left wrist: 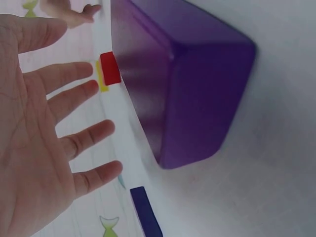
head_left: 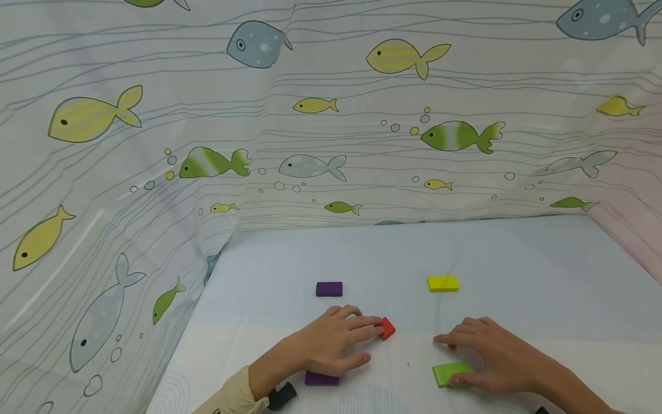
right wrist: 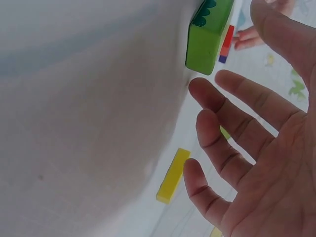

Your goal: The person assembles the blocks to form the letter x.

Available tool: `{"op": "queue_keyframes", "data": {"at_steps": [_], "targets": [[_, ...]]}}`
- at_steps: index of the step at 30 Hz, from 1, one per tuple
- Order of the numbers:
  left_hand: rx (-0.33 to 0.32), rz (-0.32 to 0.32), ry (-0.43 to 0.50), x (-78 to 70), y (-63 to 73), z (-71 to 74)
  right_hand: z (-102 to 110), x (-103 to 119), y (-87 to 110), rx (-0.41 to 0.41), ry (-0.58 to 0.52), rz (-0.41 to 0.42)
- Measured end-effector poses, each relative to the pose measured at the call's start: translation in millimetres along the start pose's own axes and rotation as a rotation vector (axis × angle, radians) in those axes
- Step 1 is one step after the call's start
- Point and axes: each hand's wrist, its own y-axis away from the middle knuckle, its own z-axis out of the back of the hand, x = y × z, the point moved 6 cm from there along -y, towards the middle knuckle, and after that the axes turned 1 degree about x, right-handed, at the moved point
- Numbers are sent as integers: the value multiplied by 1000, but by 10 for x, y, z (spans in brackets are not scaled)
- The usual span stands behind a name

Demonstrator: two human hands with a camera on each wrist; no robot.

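My left hand (head_left: 338, 339) is stretched out over the table with its fingers spread and nearly straight. Its index and middle fingertips lie right at a small red block (head_left: 387, 329), covering its left part in the head view. Below that palm sits a purple block (head_left: 322, 379), partly hidden by the hand and large in the left wrist view. On the right, my right hand (head_left: 499, 353) hovers with fingers loosely bent. Its thumb overlaps the corner of a light green block (head_left: 449, 372), while its index finger points left beyond the block. In the right wrist view the green block (right wrist: 202, 52) stands apart from the fingertips.
Farther back on the pale tabletop (head_left: 383, 253) lie another purple block (head_left: 329, 289) and a yellow block (head_left: 443, 283). A fish-patterned curtain (head_left: 331, 132) hangs behind the table and along its left side. Pink cloth (head_left: 633, 230) borders the right.
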Motion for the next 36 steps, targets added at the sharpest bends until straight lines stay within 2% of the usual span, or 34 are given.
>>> {"op": "queue_keyframes", "data": {"at_steps": [16,25,31,36], "targets": [[-19,-21,-32,-5,-38,-31,26,34,-3,-23,-40,73],[2,-8,-30,-27,-54,-42,9,17,-5,9,-65,49],[0,-11,-34,-29,-56,-43,17,26,2,3,-76,69],[-4,-14,-31,-26,-57,-52,-7,18,3,48,-120,46]]}}
